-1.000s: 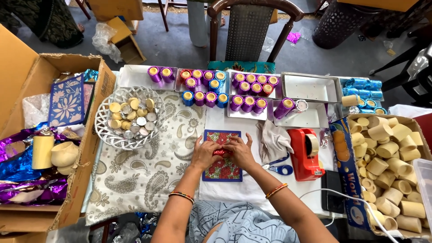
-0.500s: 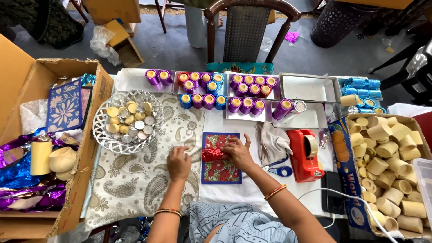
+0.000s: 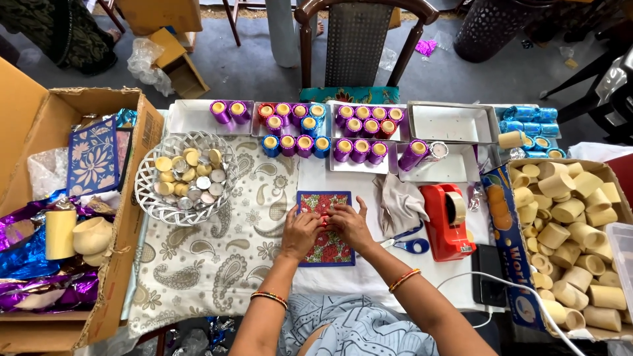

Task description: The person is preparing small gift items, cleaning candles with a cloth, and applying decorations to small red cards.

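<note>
A flat square card with a red floral pattern and blue border (image 3: 324,249) lies on the table in front of me. My left hand (image 3: 301,232) and my right hand (image 3: 349,224) rest on it side by side. Their fingertips meet over a small red piece at the card's middle, which the fingers mostly hide. Beyond the card stand white trays (image 3: 455,122) with several purple, red and blue foil-wrapped candle cups (image 3: 359,150).
A white wire basket of small round candles (image 3: 186,177) sits left. A red tape dispenser (image 3: 448,221), blue-handled scissors (image 3: 410,245) and a grey cloth (image 3: 399,204) lie right. Cardboard boxes flank the table: foil and blue cards left (image 3: 125,198), tan cups right (image 3: 572,224).
My left hand left the card and moved out onto the paisley cloth, then came back. Both hands now meet at the card's middle.
</note>
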